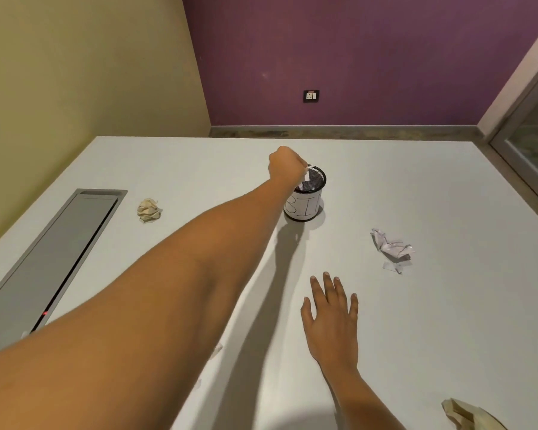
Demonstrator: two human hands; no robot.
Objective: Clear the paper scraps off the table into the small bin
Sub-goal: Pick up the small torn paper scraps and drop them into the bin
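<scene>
A small black mesh bin with a white label stands upright mid-table. My left hand hovers over its left rim, fingers curled round a white paper scrap that hangs into the bin's mouth. White paper lies inside the bin. My right hand rests flat on the table, fingers straight and spread, holding nothing. A crumpled tan paper ball lies left of the bin. A crumpled white paper with a small torn piece lies to the right. Another crumpled tan paper sits at the near right corner.
The white table ends at a far edge before a purple wall. A grey recessed cable tray runs along the table's left side. Small white scraps lie beside my left forearm.
</scene>
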